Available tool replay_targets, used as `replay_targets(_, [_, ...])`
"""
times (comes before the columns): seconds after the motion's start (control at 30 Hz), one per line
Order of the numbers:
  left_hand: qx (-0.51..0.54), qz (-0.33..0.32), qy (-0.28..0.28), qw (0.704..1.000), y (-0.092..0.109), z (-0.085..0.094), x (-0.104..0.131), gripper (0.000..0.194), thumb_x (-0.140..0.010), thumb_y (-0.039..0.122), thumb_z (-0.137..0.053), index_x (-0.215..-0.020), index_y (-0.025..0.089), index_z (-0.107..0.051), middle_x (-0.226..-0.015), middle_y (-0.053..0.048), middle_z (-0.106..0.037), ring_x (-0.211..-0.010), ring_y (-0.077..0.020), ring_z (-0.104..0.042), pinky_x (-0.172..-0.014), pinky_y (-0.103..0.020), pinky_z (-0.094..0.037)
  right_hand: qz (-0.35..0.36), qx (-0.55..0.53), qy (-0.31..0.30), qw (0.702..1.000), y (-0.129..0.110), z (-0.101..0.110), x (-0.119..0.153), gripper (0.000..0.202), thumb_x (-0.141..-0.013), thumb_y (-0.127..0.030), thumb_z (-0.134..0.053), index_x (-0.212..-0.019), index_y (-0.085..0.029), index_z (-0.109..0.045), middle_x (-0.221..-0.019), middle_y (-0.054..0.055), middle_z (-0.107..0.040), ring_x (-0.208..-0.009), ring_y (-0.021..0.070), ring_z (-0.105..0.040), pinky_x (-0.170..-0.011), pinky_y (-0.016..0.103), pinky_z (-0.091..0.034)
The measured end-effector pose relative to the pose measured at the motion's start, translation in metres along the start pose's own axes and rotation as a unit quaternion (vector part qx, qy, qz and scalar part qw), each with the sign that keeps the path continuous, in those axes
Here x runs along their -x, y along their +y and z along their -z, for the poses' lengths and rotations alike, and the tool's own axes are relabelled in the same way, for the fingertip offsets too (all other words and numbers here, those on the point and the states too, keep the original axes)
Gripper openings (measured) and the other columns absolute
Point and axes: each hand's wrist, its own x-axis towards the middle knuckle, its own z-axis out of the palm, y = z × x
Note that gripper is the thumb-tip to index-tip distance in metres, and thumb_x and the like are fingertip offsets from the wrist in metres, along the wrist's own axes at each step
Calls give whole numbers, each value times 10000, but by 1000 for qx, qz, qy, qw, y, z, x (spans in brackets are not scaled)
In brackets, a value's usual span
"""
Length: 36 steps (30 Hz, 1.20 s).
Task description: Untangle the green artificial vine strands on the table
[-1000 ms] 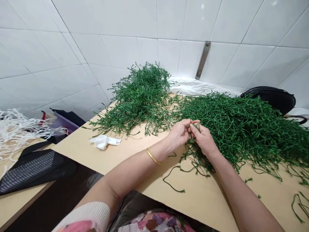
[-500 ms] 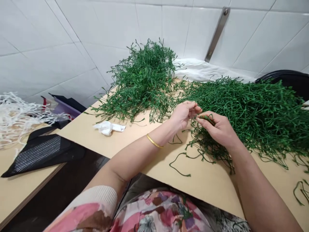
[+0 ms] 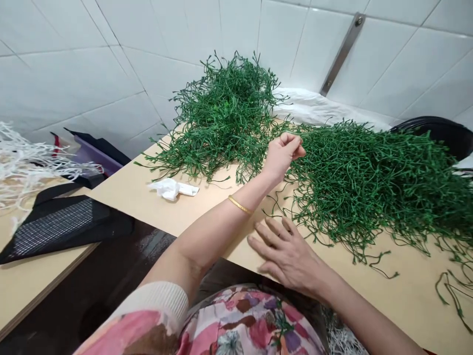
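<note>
My left hand (image 3: pixel 284 157) is raised at the gap between two heaps of thin green knotted cords, fingers pinched together. Whatever its fingertips hold is hidden by the fingers. Nearer to me, my right hand (image 3: pixel 290 255) lies palm down at the table's front edge, fingers spread, with no item visible in it. The larger heap of green cords (image 3: pixel 362 182) spreads to the right of my left hand. Behind and left of it rises the other heap of green cords (image 3: pixel 225 108). Several stray cords trail off the larger heap towards my right hand.
A crumpled white tissue (image 3: pixel 168 189) lies on the pale tabletop (image 3: pixel 129 197). White cords (image 3: pixel 33 162) and a black mesh piece (image 3: pixel 55 227) rest on another surface at left. White plastic sheeting (image 3: pixel 306 103) and a black round container (image 3: pixel 439 133) sit along the tiled wall.
My right hand has let go of the green cord bundle and come down left to the table's front edge, fingers spread. My left hand has risen slightly. The single cord near the front edge no longer shows there.
</note>
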Motion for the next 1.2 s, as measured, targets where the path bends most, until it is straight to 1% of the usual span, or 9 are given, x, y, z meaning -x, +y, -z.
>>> replay_targets(0.23, [-45,-67,-22,996,-12,0,1,155,-752,180,-535,-610,149,-481,-479,54,-483,-462,-41,-458,-541,-182,-379,-143,128,7,981,92,-11,-28,418,-904,-368,-294,-1242,-192,-468,-1308,124,-461,-1228,282,-329,-994,494,-171])
replay_targets(0.37, [-63,-59,-5,996,-13,0,4,153,-726,156,-530,-583,144,-479,-451,59,-451,-432,-40,-425,-493,-180,-344,-214,174,18,961,122,-13,-39,389,-899,-343,-305,-1148,-153,-534,-1220,159,-514,-1156,278,-380,-951,461,-213])
replay_targets(0.53, [-53,-41,-7,998,-15,-1,6,134,-723,168,-525,-595,136,-507,-436,53,-449,-425,-43,-407,-490,-185,-335,-235,153,11,960,120,-7,-45,373,-863,-402,-374,-1072,-178,-585,-1189,151,-519,-1076,276,-401,-892,425,-254])
replay_targets(0.7, [-11,-43,-5,999,-16,2,5,150,-713,227,-556,-602,143,-500,-466,55,-448,-428,-46,-418,-489,-194,-344,-202,145,34,968,104,17,-41,407,-818,-455,-448,-1093,-186,-582,-1176,147,-508,-1050,280,-396,-837,400,-286])
replay_targets(0.87, [-32,-48,-2,998,-15,2,4,153,-708,228,-558,-593,142,-504,-457,53,-448,-438,-50,-424,-506,-199,-365,-162,134,102,972,81,44,-28,244,-861,-281,-426,-952,-161,-618,-807,76,-586,-752,180,-454,-677,302,-314])
replay_targets(0.93, [-44,-45,-16,998,-17,-1,7,156,-702,230,-563,-588,141,-506,-458,48,-461,-445,-53,-425,-516,-203,-374,-169,158,206,951,77,53,-19,216,-855,-241,-442,-922,-151,-626,-776,72,-583,-753,176,-457,-691,299,-318])
replay_targets(1.03, [-72,-35,-33,996,-21,-6,15,139,-701,227,-560,-603,139,-514,-460,45,-476,-449,-57,-438,-518,-206,-374,-237,235,340,879,85,62,-6,259,-820,-273,-510,-1034,-165,-606,-982,112,-595,-933,234,-454,-789,353,-307])
replay_targets(1.1, [-93,-17,-46,994,-24,-9,24,131,-708,219,-548,-609,140,-517,-448,48,-473,-442,-58,-438,-507,-203,-362,-290,245,349,857,95,62,2,305,-816,-320,-512,-1071,-172,-591,-1054,116,-591,-998,263,-435,-810,374,-293])
replay_targets(1.2, [-122,15,-73,990,-26,-8,37,135,-716,212,-541,-603,141,-522,-434,49,-473,-427,-53,-414,-483,-195,-336,-324,149,293,887,108,56,9,226,-845,-320,-461,-912,-183,-628,-850,66,-646,-859,218,-491,-754,338,-303])
